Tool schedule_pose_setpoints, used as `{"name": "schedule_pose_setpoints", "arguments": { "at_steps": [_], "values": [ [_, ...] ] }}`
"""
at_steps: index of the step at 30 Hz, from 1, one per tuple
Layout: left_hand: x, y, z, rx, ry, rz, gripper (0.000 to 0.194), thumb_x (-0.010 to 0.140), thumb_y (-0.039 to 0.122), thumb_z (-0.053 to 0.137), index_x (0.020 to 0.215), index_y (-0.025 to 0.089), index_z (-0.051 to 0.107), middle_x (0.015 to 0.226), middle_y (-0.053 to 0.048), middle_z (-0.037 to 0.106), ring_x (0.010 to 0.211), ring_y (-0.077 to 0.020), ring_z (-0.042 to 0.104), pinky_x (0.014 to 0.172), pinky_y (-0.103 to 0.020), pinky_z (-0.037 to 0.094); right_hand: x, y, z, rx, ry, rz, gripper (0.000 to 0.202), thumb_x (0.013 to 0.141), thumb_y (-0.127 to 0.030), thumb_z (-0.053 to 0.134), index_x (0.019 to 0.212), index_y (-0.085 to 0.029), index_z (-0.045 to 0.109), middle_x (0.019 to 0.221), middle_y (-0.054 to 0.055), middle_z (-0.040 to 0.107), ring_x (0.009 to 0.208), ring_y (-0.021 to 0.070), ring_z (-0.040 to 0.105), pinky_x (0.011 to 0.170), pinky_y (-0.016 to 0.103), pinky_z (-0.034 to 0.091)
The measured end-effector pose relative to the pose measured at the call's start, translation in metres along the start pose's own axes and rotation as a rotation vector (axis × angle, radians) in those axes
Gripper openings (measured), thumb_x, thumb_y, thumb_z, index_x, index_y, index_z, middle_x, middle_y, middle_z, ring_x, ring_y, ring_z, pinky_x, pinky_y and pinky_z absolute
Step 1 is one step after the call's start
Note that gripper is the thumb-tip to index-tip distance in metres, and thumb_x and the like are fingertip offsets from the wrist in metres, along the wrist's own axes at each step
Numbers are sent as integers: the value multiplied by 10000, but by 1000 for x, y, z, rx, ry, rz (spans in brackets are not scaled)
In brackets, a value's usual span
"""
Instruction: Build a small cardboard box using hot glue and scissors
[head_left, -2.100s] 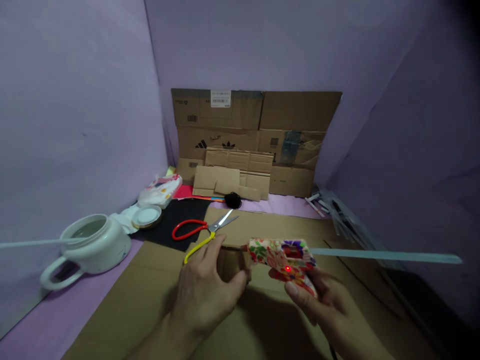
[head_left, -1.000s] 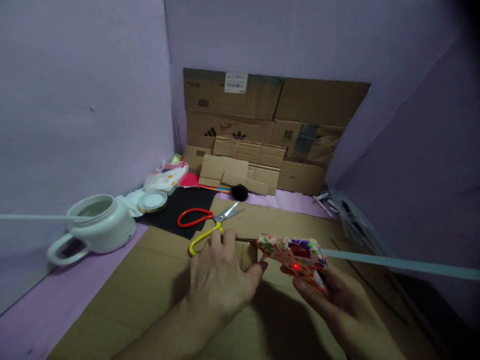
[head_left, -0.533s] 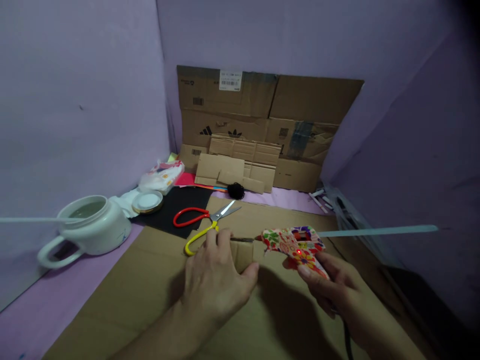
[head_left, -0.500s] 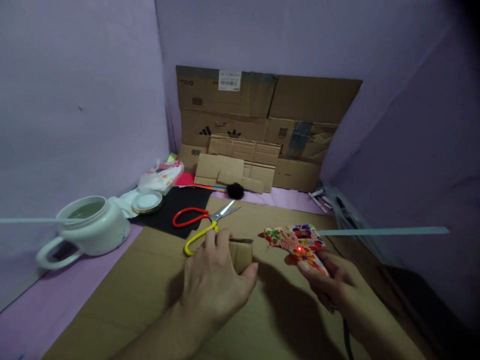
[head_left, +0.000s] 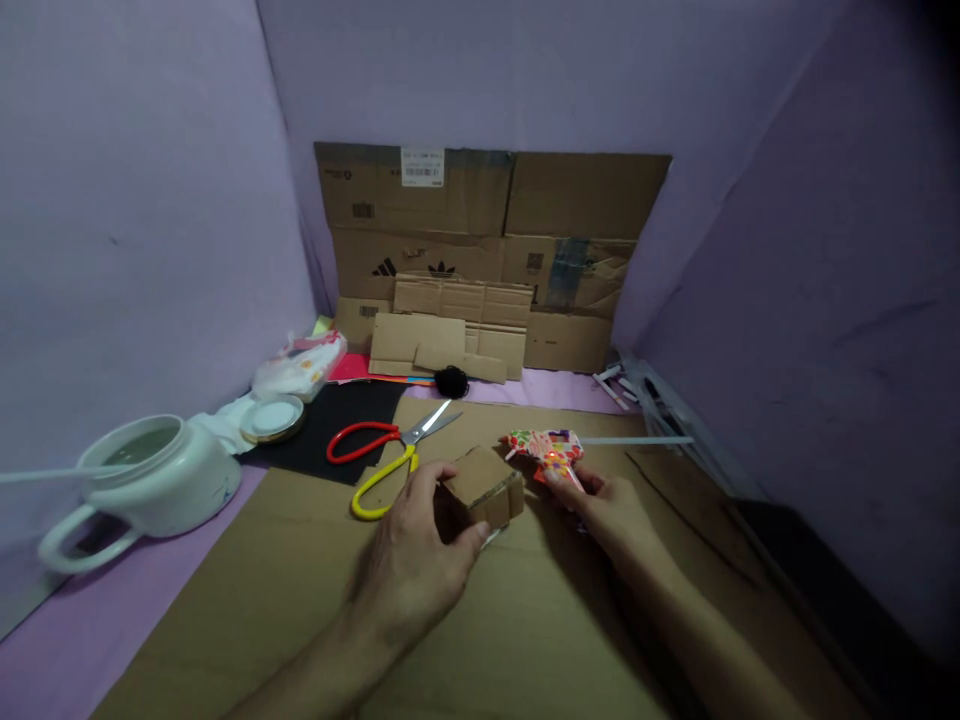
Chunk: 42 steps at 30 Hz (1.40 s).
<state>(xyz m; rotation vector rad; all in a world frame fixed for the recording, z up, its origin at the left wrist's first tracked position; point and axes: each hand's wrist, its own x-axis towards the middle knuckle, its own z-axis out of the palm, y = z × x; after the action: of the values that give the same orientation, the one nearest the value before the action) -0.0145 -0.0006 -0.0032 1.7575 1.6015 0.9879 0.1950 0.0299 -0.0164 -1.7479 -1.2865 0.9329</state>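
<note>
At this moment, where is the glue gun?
In the head view, the glue gun is right of centre, held in the right hand, just right of the small cardboard piece.

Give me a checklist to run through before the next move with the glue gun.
1. Glue gun held in the right hand: ok.
2. Red light on the gun lit: ok.
3. Glue stick in the gun: ok, it sticks out of the back.
4. Cardboard piece held in the left hand: ok.
5. Scissors closed: not ok, blades apart.
6. Nozzle hot: cannot tell.
</note>
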Motion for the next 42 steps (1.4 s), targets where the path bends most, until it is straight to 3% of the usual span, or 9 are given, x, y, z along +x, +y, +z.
{"name": "schedule_pose_setpoints", "arguments": {
  "at_steps": [6, 8, 10, 13, 17, 22, 26, 32, 42],
  "values": [
    [2, -12, 2, -107, -123, 73, 447, 710, 122, 613, 1129, 230, 499, 1135, -55, 612, 1059, -229, 587, 926, -396, 467, -14, -4, -21, -376, 49, -28, 279, 682, -493, 674, 577, -239, 721, 459, 32, 614, 457, 205, 530, 433, 257, 233],
    [2, -12, -1, -67, -135, 109, 453, 698, 94, 607, 1119, 232, 515, 1127, -54, 608, 1071, -235, 567, 933, -405, 455, -17, -5, -23, -433, 113, -122, 247, 716, -468, 661, 732, -238, 750, 605, 66, 688, 554, 243, 595, 471, 285, 335],
    [3, -11, -3, -23, -128, 147, 447, 680, 62, 598, 1089, 231, 538, 1109, -54, 607, 1077, -242, 548, 940, -417, 442, -20, -6, -20, -353, 148, -378, 289, 756, -390, 650, 984, -223, 711, 886, 100, 720, 782, 278, 649, 647, 354, 471],
    [4, -9, -5, -26, -131, 174, 453, 667, 30, 580, 1078, 221, 549, 1148, -65, 592, 1109, -240, 525, 970, -423, 417, -22, -3, -9, -94, -62, -727, 421, 807, -281, 636, 1220, -233, 565, 1244, 122, 594, 1165, 275, 547, 952, 418, 450],
    [5, -8, -7, -42, -165, 169, 461, 671, 24, 566, 1092, 211, 548, 1159, -71, 601, 1089, -237, 542, 947, -416, 435, -19, 6, 10, 15, -325, -813, 534, 804, -294, 681, 1301, -270, 489, 1437, 128, 442, 1367, 286, 352, 1085, 483, 327],
    [7, -10, -5, -123, -185, 139, 422, 664, 78, 634, 1057, 220, 578, 1189, -69, 622, 1130, -251, 550, 985, -427, 423, -13, 5, 20, 109, -382, -735, 533, 782, -334, 706, 1275, -272, 512, 1312, 112, 550, 1263, 283, 479, 1033, 466, 395],
    [9, -14, -5, -278, -223, 178, 361, 674, 97, 645, 1006, 237, 629, 1140, -47, 656, 1111, -237, 576, 960, -386, 446, -16, -3, 17, 133, -339, -758, 522, 686, -430, 776, 1142, -247, 599, 1120, 90, 613, 1102, 286, 563, 954, 445, 450],
    [9, -16, -9, -525, -356, 186, 368, 695, 144, 635, 1051, 232, 633, 1133, -48, 671, 1067, -244, 618, 876, -370, 501, -27, -9, 14, 226, -304, -692, 507, 586, -583, 778, 940, -244, 649, 1000, 64, 534, 1010, 273, 557, 833, 396, 502],
    [8, -10, -13, -223, -382, 397, 440, 739, 75, 596, 1135, 264, 631, 1210, -42, 657, 1169, -218, 564, 1017, -411, 421, -32, 2, 14, -40, -276, -856, 396, 703, -502, 737, 949, -229, 589, 1064, 81, 515, 1028, 273, 535, 913, 397, 442]
  ]
}}
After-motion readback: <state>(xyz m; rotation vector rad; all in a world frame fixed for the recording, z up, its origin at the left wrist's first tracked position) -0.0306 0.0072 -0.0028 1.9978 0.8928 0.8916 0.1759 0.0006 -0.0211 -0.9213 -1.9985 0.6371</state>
